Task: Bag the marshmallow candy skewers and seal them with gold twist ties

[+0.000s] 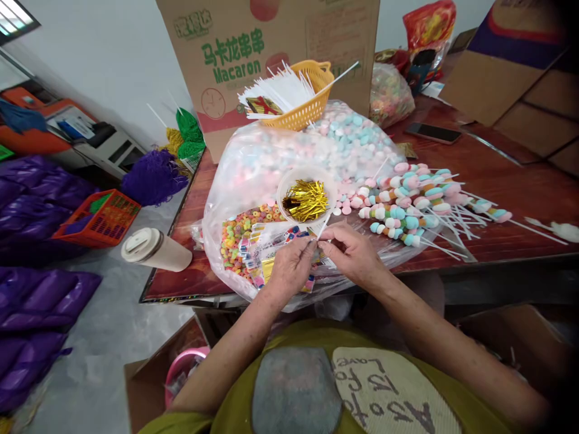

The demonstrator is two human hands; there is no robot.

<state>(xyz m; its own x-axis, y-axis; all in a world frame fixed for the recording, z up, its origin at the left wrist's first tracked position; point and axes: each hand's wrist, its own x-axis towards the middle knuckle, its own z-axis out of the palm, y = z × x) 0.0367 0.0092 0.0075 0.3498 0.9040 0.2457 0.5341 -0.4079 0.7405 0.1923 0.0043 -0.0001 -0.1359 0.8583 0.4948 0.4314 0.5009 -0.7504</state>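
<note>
My left hand [293,264] and my right hand [351,252] meet at the table's front edge, fingertips pinched together. Between them a thin white stick [322,228] points up and away; what else the fingertips cover is hidden. Just beyond, a round white tub [332,181] holds gold twist ties [310,200]. Beside my left hand lie printed plastic wrappers [260,250] over ring-shaped candies [231,241] in a large clear bag [226,175]. Pink, white and blue candy skewers [420,199] are piled to the right of my right hand.
A yellow basket [312,108] of white sticks sits behind the tub, before a cardboard box [289,36]. A lidded cup [165,250] stands at the table's left edge. A phone [433,132] lies at the back right. An orange crate [106,223] is at far left.
</note>
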